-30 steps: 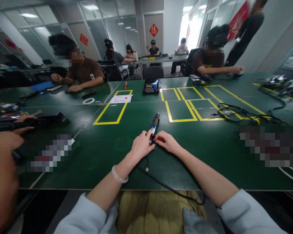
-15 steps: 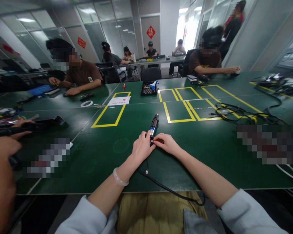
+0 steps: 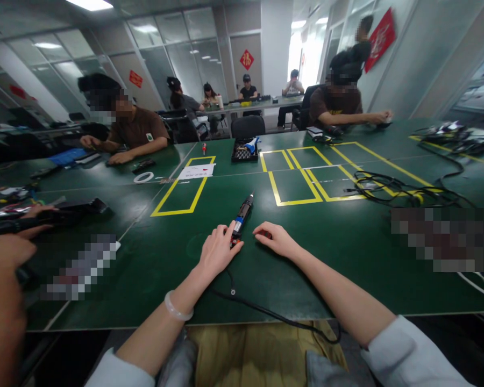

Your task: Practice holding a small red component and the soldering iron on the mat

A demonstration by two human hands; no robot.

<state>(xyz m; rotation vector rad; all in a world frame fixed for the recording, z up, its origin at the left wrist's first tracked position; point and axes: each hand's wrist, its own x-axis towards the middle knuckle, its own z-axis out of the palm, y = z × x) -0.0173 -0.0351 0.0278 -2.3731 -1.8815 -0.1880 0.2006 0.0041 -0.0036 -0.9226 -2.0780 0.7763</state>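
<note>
My left hand (image 3: pixel 218 247) is wrapped on the rear part of a dark pen-shaped electric tool (image 3: pixel 242 214) with a blue and silver band, its thin tip pointing away from me. A black cable (image 3: pixel 262 310) runs from near my left wrist over the table's front edge, and a small ring hangs on a thin cord beside it. To the right of the tool, apart from it, my right hand (image 3: pixel 277 239) has its fingers curled together around a small red and black object (image 3: pixel 267 234), mostly hidden by the fingers.
Yellow tape frames mark the green table (image 3: pixel 177 301). A white paper (image 3: pixel 196 171), a tape roll (image 3: pixel 143 177) and a black tray of small parts (image 3: pixel 239 156) lie farther back. Tangled cables (image 3: pixel 381 188) are at right. A person's arm (image 3: pixel 4 285) reaches in at left.
My left hand and the tool have moved left, away from my right hand. The tool now leans more to the right. My right hand has stayed nearly in place.
</note>
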